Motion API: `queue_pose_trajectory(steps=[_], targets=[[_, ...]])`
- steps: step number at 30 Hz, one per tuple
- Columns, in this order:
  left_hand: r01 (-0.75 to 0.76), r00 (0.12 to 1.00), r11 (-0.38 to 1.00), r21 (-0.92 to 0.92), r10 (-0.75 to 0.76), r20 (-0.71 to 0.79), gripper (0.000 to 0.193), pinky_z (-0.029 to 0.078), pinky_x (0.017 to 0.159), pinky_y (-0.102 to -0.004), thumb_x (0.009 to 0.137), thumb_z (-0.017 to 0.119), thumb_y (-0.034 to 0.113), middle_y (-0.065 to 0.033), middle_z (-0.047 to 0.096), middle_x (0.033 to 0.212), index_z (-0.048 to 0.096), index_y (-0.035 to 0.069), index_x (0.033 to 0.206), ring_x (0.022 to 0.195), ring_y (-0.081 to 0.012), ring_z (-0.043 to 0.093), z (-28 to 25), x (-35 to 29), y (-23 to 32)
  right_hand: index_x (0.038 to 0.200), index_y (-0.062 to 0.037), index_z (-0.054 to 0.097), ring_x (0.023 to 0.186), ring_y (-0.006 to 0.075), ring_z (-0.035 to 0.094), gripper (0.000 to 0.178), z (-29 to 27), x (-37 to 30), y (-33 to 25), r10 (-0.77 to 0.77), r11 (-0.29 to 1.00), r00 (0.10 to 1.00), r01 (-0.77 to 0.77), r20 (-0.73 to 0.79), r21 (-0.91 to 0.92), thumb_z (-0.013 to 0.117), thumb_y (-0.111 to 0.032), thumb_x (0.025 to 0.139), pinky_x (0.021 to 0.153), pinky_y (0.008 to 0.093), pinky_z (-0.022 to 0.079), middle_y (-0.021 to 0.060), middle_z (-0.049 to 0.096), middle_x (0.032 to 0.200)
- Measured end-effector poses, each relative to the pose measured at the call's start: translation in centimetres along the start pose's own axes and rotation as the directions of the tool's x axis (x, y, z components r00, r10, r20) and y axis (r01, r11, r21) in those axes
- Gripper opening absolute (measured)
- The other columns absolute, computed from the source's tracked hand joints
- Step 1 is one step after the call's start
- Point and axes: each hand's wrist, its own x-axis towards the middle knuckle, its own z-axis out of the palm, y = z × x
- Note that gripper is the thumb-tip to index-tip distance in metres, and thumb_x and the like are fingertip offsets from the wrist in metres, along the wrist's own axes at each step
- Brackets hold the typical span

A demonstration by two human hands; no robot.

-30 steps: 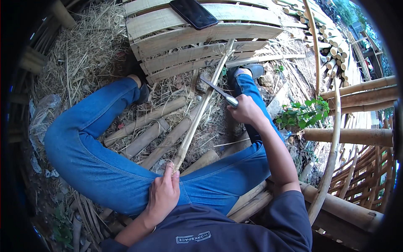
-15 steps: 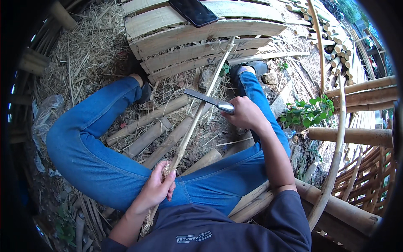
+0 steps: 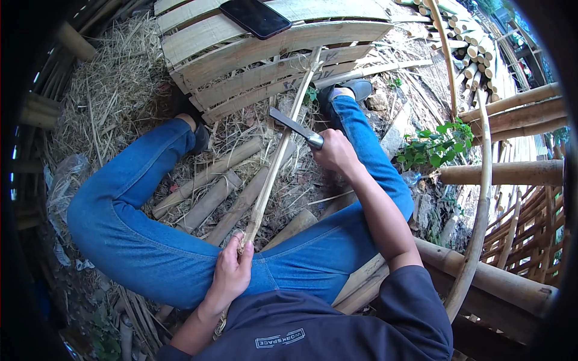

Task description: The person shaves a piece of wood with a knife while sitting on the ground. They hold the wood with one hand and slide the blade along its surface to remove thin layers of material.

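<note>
A long pale bamboo strip (image 3: pixel 271 174) slants from my lap up to the slatted wooden crate (image 3: pixel 241 63), its far end by the crate's side. My left hand (image 3: pixel 233 268) is closed around the strip's near end, low between my thighs. In my right hand (image 3: pixel 333 150) is a knife (image 3: pixel 293 127) with a flat, straight blade and a shiny metal collar; the fist hides its handle. The blade lies across the upper half of the strip, its tip pointing up and left. From this angle I cannot tell whether the edge touches the strip.
A black phone (image 3: pixel 256 17) lies on top of the crate. Several bamboo pieces (image 3: pixel 211 201) rest on the ground between my legs, among straw and shavings (image 3: pixel 120 90). Bamboo poles (image 3: pixel 481 174) stand at the right, near a leafy plant (image 3: pixel 436 147). Cut bamboo is stacked (image 3: pixel 475 57) behind.
My right hand with the knife has shifted slightly left and up, and the blade is tilted more steeply. My left hand still grips the strip. The whole view has shifted a little.
</note>
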Motion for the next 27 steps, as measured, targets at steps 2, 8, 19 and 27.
queue_pose_trajectory(steps=[2,8,19,27], targets=[[-0.097,0.992,0.993,0.074,0.102,-0.068,0.036,0.039,0.047,-0.0269,0.101,0.050,0.026,-0.0041,0.052,0.061,0.053,-0.007,0.116,0.050,-0.0092,0.049,0.1,-0.1,-0.4,0.077,0.0034,0.066,0.079,0.0433,0.066,0.019,0.4,-0.9,0.3,-0.007,0.998,0.998,0.003,0.067,0.061,0.065,-0.014,0.070,0.078,0.0484,0.054,0.0290,0.065,0.079],[-0.207,0.975,0.971,0.117,0.215,-0.058,0.039,0.048,0.060,-0.0386,0.098,0.053,0.028,-0.0172,0.062,0.072,0.053,-0.008,0.114,0.063,-0.0298,0.063,0.0,0.0,1.1,0.080,-0.0008,0.069,0.078,0.0403,0.066,0.017,-0.2,-0.1,0.8,0.033,0.999,0.999,-0.033,0.004,0.012,0.062,-0.013,0.070,0.078,0.0485,0.054,0.0257,0.066,0.078],[0.236,0.964,0.946,-0.220,-0.200,0.172,0.032,0.039,0.048,-0.0247,0.102,0.048,0.032,0.0000,0.051,0.069,0.052,0.001,0.106,0.054,-0.0061,0.046,-1.2,0.0,1.3,0.077,-0.0004,0.067,0.077,0.0408,0.066,0.016,0.4,-1.2,-0.2,-0.099,0.993,0.994,0.096,0.041,0.071,0.062,-0.012,0.068,0.077,0.0482,0.054,0.0259,0.066,0.077],[0.285,0.950,0.903,-0.320,-0.223,0.219,0.031,0.039,0.048,-0.0244,0.102,0.046,0.032,-0.0007,0.053,0.073,0.052,0.001,0.102,0.055,-0.0056,0.046,-1.3,-0.1,1.2,0.078,0.0020,0.067,0.080,0.0422,0.066,0.018,-0.4,-1.6,-1.1,-0.037,0.996,0.997,0.031,0.068,0.080,0.063,-0.012,0.067,0.079,0.0487,0.053,0.0279,0.065,0.076]])
